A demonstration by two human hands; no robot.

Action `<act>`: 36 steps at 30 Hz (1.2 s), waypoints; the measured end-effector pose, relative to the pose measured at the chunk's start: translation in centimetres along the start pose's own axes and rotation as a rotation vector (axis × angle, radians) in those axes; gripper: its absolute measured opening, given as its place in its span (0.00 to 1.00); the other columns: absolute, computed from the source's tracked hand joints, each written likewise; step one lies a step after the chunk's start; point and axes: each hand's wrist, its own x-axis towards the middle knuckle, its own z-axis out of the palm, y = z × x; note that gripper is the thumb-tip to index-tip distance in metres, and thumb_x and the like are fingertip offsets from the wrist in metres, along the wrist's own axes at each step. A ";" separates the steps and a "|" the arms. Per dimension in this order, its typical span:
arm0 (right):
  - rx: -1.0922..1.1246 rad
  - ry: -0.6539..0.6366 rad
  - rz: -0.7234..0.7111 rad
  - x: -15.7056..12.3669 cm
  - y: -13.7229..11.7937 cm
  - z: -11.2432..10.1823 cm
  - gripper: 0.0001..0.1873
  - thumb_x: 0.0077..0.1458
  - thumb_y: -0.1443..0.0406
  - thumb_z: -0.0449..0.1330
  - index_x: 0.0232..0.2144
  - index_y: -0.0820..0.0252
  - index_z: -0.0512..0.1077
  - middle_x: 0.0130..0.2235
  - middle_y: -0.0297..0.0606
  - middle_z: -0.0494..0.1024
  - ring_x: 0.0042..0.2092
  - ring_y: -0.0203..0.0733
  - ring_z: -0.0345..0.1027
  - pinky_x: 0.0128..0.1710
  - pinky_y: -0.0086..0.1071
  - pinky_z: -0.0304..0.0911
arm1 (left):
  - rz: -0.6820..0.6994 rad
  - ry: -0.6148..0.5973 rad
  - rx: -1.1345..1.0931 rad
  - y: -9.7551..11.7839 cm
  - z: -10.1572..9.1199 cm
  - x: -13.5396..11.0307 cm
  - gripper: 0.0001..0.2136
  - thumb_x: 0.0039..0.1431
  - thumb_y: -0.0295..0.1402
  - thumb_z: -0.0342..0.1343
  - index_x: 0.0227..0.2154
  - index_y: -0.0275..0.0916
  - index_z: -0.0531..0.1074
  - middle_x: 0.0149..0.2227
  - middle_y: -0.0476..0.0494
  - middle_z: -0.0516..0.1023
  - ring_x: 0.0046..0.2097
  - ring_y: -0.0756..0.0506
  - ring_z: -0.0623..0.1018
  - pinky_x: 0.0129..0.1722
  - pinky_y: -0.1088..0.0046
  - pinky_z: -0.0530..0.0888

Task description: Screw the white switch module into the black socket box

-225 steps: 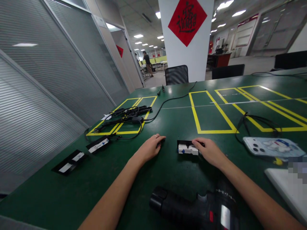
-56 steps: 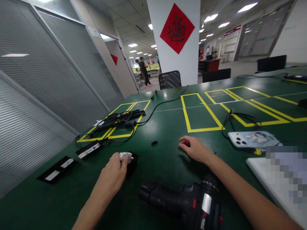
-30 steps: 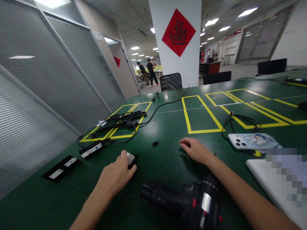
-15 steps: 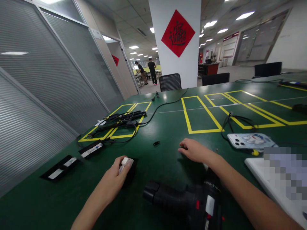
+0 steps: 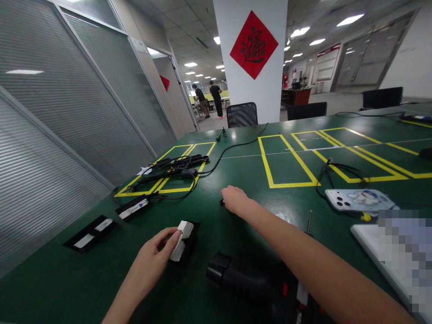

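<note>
My left hand (image 5: pixel 151 256) grips a small white plastic block (image 5: pixel 182 236) between thumb and fingers, over a black flat piece (image 5: pixel 193 240) at the front of the table. Farther forward, my right hand (image 5: pixel 235 201) is closed at the fingertips around a small black oblong part (image 5: pixel 222 202); most of that part is hidden. Below my right forearm lies a black cordless drill (image 5: pixel 243 276) on its side, partly covered by the arm. Its thin bit (image 5: pixel 309 220) points away from me.
Black strips with white labels (image 5: pixel 90 234) lie on the left, beside a heap of black cables (image 5: pixel 172 171). To the right are a phone (image 5: pixel 361 200), a loose cable (image 5: pixel 344 167) and a white-edged flat object (image 5: pixel 366 238). Yellow tape (image 5: pixel 293 185) marks rectangles on the green table.
My right hand has moved left and forward onto the small black part, which lay uncovered before. My left hand has turned the white block, showing more of it. The drill's bit has come into view.
</note>
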 end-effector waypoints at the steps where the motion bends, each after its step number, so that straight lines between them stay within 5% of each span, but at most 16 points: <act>1: 0.003 0.007 0.007 0.2 -0.3 0.1 0.13 0.53 0.70 0.53 0.41 0.67 0.72 0.44 0.53 0.73 0.46 0.49 0.69 0.42 0.36 0.63 | -0.003 -0.010 -0.004 0.0 -0.1 0.0 0.25 0.54 0.54 0.42 0.48 0.43 0.66 0.48 0.39 0.71 0.46 0.35 0.71 0.42 0.59 0.67; 8: 0.094 0.027 0.059 -0.5 -0.6 0.6 0.13 0.51 0.74 0.54 0.39 0.69 0.72 0.42 0.54 0.75 0.44 0.47 0.70 0.41 0.34 0.63 | -0.029 -0.040 -0.023 -0.3 0.0 0.0 0.25 0.54 0.55 0.41 0.46 0.44 0.66 0.44 0.41 0.72 0.44 0.36 0.71 0.40 0.60 0.67; 15: 0.289 -0.006 0.073 -2.5 -0.6 -0.7 0.09 0.49 0.67 0.58 0.32 0.67 0.75 0.32 0.46 0.77 0.34 0.39 0.72 0.28 0.23 0.61 | -0.030 -0.008 -0.021 -0.5 0.0 -0.2 0.25 0.54 0.55 0.42 0.46 0.44 0.66 0.45 0.41 0.72 0.44 0.36 0.72 0.40 0.59 0.67; 24: 0.844 -0.276 0.074 -5.3 -6.3 -1.9 0.09 0.45 0.66 0.58 0.29 0.65 0.77 0.23 0.37 0.75 0.21 0.31 0.65 0.19 0.21 0.58 | 0.005 0.142 -0.105 -0.3 -0.7 -1.2 0.22 0.55 0.51 0.45 0.43 0.41 0.71 0.45 0.42 0.76 0.48 0.35 0.72 0.46 0.59 0.66; 29: 0.793 -0.235 0.076 -5.8 -9.2 -1.9 0.08 0.42 0.66 0.61 0.26 0.66 0.77 0.24 0.39 0.77 0.24 0.34 0.69 0.20 0.22 0.58 | 0.041 0.163 -0.162 0.3 -1.1 -2.2 0.19 0.54 0.49 0.48 0.41 0.43 0.72 0.45 0.43 0.77 0.49 0.35 0.72 0.48 0.60 0.66; 36: 0.775 -0.171 0.055 -5.0 -9.8 -1.0 0.09 0.42 0.63 0.61 0.26 0.64 0.77 0.26 0.40 0.78 0.28 0.36 0.70 0.21 0.22 0.58 | 0.067 0.065 -0.207 -0.5 -0.7 -1.6 0.17 0.52 0.46 0.54 0.40 0.43 0.74 0.45 0.46 0.77 0.50 0.38 0.72 0.49 0.65 0.65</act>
